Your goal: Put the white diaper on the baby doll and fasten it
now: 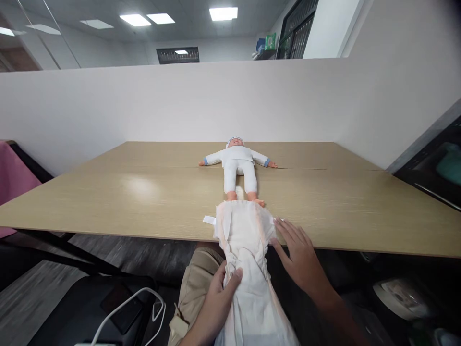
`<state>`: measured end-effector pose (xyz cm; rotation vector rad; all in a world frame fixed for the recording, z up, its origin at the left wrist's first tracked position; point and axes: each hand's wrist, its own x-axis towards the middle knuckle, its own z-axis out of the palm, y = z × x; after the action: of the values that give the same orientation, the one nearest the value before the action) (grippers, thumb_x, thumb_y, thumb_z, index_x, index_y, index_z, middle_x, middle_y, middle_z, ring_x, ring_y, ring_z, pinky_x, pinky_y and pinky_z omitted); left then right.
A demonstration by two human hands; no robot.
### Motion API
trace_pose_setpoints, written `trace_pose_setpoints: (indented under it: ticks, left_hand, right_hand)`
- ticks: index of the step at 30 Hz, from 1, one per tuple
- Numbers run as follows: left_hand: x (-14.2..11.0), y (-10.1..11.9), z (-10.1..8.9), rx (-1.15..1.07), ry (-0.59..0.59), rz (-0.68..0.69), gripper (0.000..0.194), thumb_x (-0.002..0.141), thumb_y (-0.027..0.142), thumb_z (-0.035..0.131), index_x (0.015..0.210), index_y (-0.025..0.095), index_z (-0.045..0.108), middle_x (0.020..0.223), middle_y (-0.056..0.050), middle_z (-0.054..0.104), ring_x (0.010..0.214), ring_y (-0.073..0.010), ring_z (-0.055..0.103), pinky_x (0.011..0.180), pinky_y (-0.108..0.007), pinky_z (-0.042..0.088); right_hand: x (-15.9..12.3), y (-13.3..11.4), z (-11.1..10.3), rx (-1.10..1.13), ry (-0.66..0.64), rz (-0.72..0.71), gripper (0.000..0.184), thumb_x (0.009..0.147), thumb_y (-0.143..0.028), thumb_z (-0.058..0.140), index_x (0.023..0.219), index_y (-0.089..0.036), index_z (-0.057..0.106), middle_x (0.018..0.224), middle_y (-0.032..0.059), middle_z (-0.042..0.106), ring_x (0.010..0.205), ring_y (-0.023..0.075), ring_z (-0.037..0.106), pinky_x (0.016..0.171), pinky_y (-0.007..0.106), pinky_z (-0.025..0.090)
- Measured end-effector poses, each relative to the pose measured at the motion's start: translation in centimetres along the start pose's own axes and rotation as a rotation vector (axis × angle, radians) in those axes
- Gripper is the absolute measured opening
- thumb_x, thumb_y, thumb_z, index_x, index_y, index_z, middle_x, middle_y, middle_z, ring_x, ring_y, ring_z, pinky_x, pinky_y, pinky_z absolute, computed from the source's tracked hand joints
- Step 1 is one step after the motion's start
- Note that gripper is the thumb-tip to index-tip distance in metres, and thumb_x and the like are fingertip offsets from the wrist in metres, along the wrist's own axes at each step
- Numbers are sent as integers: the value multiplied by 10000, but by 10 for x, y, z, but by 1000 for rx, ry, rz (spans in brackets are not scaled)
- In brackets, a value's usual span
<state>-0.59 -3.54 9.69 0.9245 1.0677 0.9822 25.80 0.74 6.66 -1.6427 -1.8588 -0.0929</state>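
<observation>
A baby doll (237,166) in a white suit lies on its back on the wooden table (144,192), feet toward me. A white diaper (245,240) is spread lengthwise from the doll's feet over the table's near edge onto my lap. My left hand (216,300) pinches the diaper's left side below the table edge, thumb on top. My right hand (298,254) lies flat with fingers spread, its fingertips touching the diaper's right edge at the table's front.
A white partition wall (144,105) stands behind the table. A pink cloth (14,178) sits at far left. On the floor at lower left are a white cable (122,305) and a black bag. Dark equipment (432,168) is at the right.
</observation>
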Motion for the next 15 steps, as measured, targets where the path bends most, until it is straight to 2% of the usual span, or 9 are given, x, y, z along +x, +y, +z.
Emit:
trace_pose_setpoints:
  ticks: [3, 5, 8, 11, 13, 15]
  left_hand:
    - [3, 1, 3, 31, -41, 14, 715, 839, 727, 812, 1277, 166, 748, 1375, -162, 756, 1362, -392, 657, 1246, -513, 473]
    - [6, 0, 5, 29, -63, 21, 719, 861, 731, 790, 1297, 163, 724, 1397, -166, 740, 1358, -385, 654, 1250, -512, 463]
    - [12, -2, 9, 19, -91, 35, 701, 889, 718, 768, 1311, 164, 690, 1431, -171, 713, 1365, -370, 640, 1253, -498, 453]
    - [14, -3, 9, 38, -124, 56, 649, 922, 704, 737, 1295, 177, 664, 1448, -154, 694, 1379, -340, 619, 1243, -453, 454]
    - [12, -1, 3, 113, -149, 82, 582, 958, 688, 698, 1253, 188, 661, 1380, -130, 719, 1327, -317, 638, 1190, -425, 486]
    - [8, 5, -8, 313, -153, 148, 485, 1021, 648, 629, 1202, 200, 669, 1257, -101, 744, 1200, -287, 672, 1091, -401, 518]
  right_hand:
    - [-1, 4, -10, -35, 80, 71, 595, 1150, -528, 382, 1538, -133, 601, 1582, 151, 620, 1519, 330, 535, 1304, 621, 380]
    - [3, -12, -19, -15, 102, 58, 598, 1146, -519, 400, 1570, -133, 572, 1604, 152, 599, 1529, 321, 523, 1310, 597, 387]
    - [22, -54, -27, 52, -52, -79, 559, 1145, -478, 431, 1633, -219, 515, 1687, 91, 518, 1591, 280, 457, 1324, 551, 395]
    - [48, -85, -20, 87, -254, -233, 558, 1138, -473, 458, 1658, -273, 496, 1769, 40, 395, 1657, 262, 355, 1359, 534, 360]
    - [62, -91, -9, 80, -330, -262, 588, 1133, -476, 465, 1682, -266, 467, 1796, 43, 336, 1679, 267, 310, 1380, 551, 319]
    - [68, -88, 2, 68, -373, -243, 629, 1130, -500, 461, 1708, -254, 428, 1802, 62, 319, 1683, 273, 302, 1382, 563, 308]
